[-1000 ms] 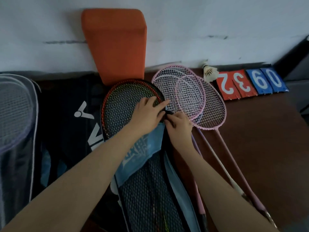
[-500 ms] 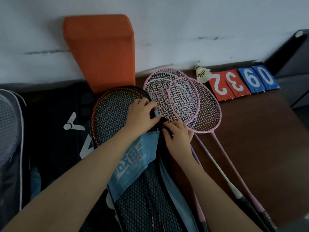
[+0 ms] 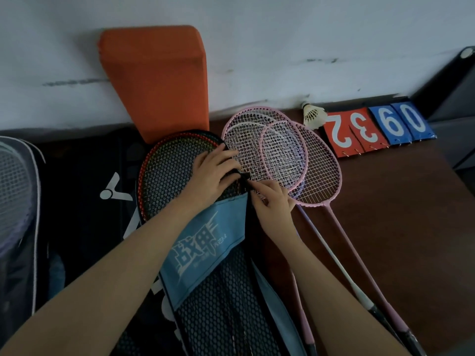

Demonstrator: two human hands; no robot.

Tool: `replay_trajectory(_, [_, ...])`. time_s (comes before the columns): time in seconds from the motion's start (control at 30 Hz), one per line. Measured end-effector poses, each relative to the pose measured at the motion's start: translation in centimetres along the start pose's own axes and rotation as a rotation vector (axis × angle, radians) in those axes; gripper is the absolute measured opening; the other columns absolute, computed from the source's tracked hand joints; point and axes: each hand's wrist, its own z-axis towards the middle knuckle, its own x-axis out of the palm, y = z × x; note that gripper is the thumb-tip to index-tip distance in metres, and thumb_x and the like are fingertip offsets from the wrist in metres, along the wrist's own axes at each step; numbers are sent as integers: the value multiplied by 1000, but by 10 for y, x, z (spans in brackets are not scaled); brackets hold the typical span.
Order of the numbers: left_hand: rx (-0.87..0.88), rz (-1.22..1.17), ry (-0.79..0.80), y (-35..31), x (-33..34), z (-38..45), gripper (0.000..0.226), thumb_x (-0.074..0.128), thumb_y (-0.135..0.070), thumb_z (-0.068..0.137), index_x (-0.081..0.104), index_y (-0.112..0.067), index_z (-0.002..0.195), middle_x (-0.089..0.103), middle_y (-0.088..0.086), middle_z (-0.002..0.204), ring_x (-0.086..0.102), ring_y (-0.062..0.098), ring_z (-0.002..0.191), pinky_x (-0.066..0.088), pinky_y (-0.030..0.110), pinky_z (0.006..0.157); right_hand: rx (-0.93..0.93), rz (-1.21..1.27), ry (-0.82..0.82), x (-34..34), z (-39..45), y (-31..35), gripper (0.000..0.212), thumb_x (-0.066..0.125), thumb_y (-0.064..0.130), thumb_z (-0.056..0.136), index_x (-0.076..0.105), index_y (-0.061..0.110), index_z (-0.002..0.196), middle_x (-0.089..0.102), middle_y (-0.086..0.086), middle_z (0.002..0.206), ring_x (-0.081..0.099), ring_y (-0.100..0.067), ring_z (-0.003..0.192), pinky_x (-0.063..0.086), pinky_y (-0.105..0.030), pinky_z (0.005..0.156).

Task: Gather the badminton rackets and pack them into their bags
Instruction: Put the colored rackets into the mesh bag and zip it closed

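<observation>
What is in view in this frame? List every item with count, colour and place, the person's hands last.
mesh racket bag: 1, black with blue band, centre foreground
red-framed racket: 1, inside the mesh bag
pink rackets: about 3, overlapping on the table, right of the bag
shuttlecock: 1, white, by the wall
score cards: 4, two red, two blue, far right
orange block: 1, leaning on the wall
black logo bag: 1, left
grey bag: 1, far left
left hand: on the bag's head
right hand: pinching at the bag's edge
</observation>
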Motion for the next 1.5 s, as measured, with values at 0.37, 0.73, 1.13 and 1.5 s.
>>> replay_trajectory(0.37, [-104, -248, 9, -2, -40, -21, 19, 55, -10, 91, 65, -7, 107, 49, 4, 133, 41, 3, 119, 32, 23, 107, -38, 331, 275, -3, 10, 36, 37, 49, 15, 95, 52, 20, 132, 60, 3, 116, 53, -11, 107, 40, -15, 95])
replay_trajectory(0.73, [-513, 178, -78, -3, -14, -4, 51, 54, -61, 80, 59, -13, 95, 45, 6, 109, 37, 27, 108, 26, 37, 92, 75, 374, 68, 25, 16, 36, 24, 67, 12, 83, 66, 13, 106, 67, 3, 87, 61, -6, 80, 49, -22, 75])
replay_trajectory(1.13, [-522, -24, -185, 3, -5, -8, 20, 60, -34, 87, 67, -16, 91, 52, 1, 108, 37, 22, 111, 13, 25, 82, -141, 25, -20, 34, 19, 32, 17, 58, 9, 83, 63, 9, 99, 66, 0, 89, 61, -19, 77, 42, -44, 85])
replay_trajectory(1.5, [-558, -63, -212, 2, -6, -4, 17, 61, -32, 86, 66, -15, 88, 47, -5, 106, 34, 18, 110, 12, 24, 82, -270, -58, -6, 28, 22, 19, 4, 59, 5, 85, 60, 8, 84, 61, 1, 74, 53, -14, 63, 47, -46, 71])
